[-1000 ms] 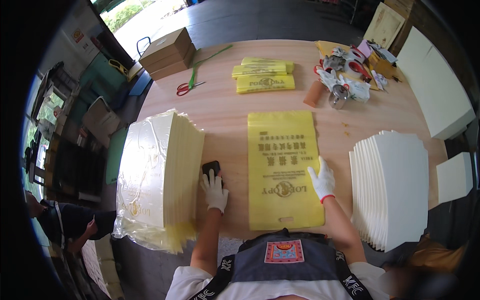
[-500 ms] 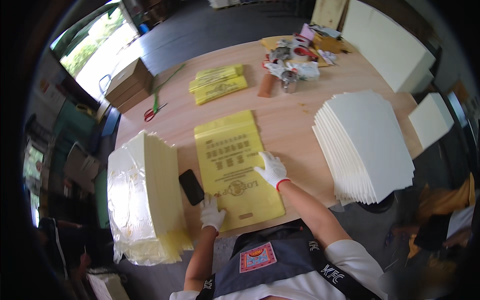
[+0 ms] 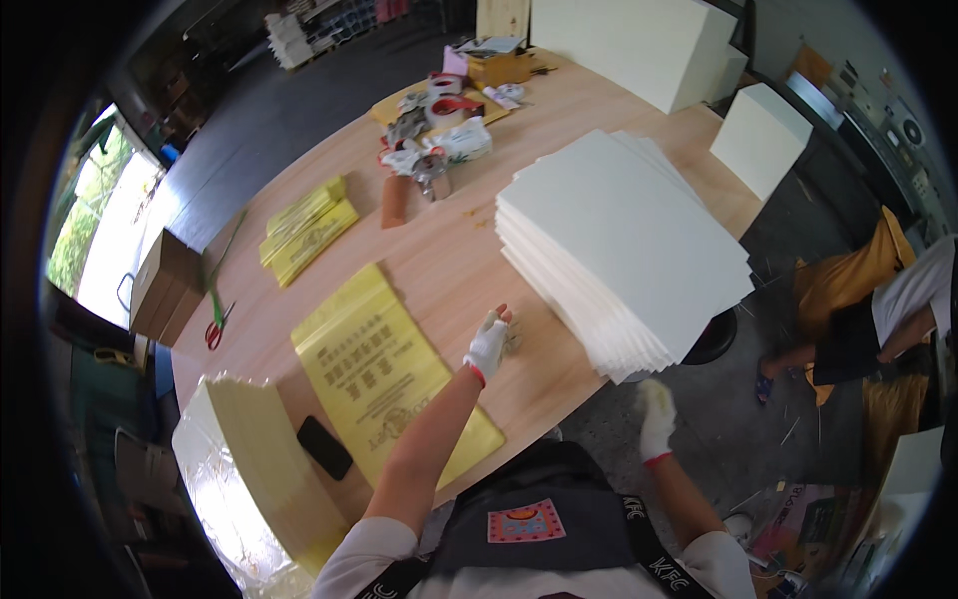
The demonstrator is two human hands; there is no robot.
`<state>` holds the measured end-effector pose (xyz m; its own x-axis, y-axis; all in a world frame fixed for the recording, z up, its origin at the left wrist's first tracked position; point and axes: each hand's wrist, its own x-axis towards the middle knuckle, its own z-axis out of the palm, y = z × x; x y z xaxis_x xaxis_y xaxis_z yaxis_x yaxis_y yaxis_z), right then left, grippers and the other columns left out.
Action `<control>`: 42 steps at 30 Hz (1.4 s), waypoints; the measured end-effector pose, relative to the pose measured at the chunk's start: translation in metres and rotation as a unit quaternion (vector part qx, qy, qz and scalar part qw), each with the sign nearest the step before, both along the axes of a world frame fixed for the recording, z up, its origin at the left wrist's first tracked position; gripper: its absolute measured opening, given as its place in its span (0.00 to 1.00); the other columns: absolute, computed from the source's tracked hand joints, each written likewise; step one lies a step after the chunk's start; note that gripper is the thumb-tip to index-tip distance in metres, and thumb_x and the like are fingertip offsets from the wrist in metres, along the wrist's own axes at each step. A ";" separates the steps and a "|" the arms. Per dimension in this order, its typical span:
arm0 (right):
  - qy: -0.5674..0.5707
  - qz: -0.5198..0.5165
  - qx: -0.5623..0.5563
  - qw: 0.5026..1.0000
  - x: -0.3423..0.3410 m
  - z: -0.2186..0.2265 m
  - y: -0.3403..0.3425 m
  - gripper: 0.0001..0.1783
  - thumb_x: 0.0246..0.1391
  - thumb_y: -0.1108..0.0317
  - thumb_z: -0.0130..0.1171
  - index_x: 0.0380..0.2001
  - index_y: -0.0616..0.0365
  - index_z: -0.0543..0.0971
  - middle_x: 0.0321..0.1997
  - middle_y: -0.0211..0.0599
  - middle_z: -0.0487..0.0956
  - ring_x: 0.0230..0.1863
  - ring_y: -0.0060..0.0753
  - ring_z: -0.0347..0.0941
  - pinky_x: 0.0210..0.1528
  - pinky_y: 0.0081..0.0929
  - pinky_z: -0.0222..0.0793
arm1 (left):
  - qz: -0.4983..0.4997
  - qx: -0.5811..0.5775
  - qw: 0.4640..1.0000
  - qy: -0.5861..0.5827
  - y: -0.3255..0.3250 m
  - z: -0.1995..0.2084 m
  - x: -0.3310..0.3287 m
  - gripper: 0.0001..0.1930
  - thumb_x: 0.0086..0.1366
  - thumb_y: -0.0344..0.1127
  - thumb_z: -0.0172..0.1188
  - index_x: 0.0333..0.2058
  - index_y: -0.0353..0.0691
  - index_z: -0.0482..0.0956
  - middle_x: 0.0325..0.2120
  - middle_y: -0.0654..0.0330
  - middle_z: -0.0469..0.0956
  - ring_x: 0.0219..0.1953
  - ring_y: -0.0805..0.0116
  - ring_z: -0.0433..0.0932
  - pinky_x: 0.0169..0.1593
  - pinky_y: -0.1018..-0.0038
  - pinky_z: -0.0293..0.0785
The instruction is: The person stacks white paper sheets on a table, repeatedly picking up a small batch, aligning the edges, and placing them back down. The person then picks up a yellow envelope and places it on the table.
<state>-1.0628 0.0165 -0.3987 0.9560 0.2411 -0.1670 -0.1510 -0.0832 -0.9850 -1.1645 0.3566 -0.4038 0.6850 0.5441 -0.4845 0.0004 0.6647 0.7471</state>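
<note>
My left hand [image 3: 488, 340], in a white knit glove with a red cuff, hovers over the table between the yellow bags and the white sheets. Its fingers are stretched out, and nothing shows in them. Beyond the table's front edge, my right hand [image 3: 656, 419], also gloved, hangs just below the near corner of a tall stack of white sheets [image 3: 619, 230]. Motion smears its fingers. A flat pile of printed yellow plastic bags [image 3: 369, 369] lies on the left, with my left forearm crossing its near part. Beside the bags rests a black phone [image 3: 324, 447].
A plastic-wrapped sheet stack [image 3: 225, 479] stands at the near left. Folded yellow bags [image 3: 311, 228], red scissors [image 3: 215, 331] and a cardboard box [image 3: 168, 285] lie farther back. Tape rolls [image 3: 454, 108] clutter the far side. Another person [image 3: 913, 309] is at the right.
My view has swung right. Both hands have left the yellow bags: the left has crossed rightward over the table, and the right has moved to the white stack's near edge.
</note>
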 end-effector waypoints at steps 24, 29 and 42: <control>0.279 -0.008 0.362 0.890 0.221 -0.119 -0.028 0.34 0.72 0.48 0.38 0.74 0.53 0.57 0.76 0.41 0.60 0.74 0.44 0.57 0.70 0.42 0.60 | 0.088 0.020 0.989 0.120 0.043 -0.021 0.085 0.16 0.73 0.30 0.45 0.55 0.42 0.75 0.36 0.63 0.82 0.33 0.67 0.84 0.38 0.67 0.85; 0.321 -0.034 0.423 0.847 0.182 -0.137 -0.024 0.34 0.72 0.48 0.37 0.74 0.52 0.56 0.76 0.40 0.60 0.74 0.45 0.58 0.71 0.43 0.61 | 0.067 0.022 0.989 0.128 0.036 0.010 0.037 0.12 0.72 0.27 0.42 0.44 0.42 0.76 0.37 0.62 0.81 0.36 0.65 0.84 0.40 0.65 0.84; 0.201 -0.129 0.181 0.954 0.090 -0.095 -0.011 0.34 0.69 0.43 0.46 0.69 0.53 0.65 0.71 0.40 0.68 0.68 0.37 0.66 0.67 0.38 0.63 | -0.139 0.413 0.823 0.364 -0.065 0.072 -0.246 0.12 0.70 0.36 0.56 0.49 0.42 0.81 0.41 0.52 0.84 0.45 0.63 0.83 0.47 0.68 0.78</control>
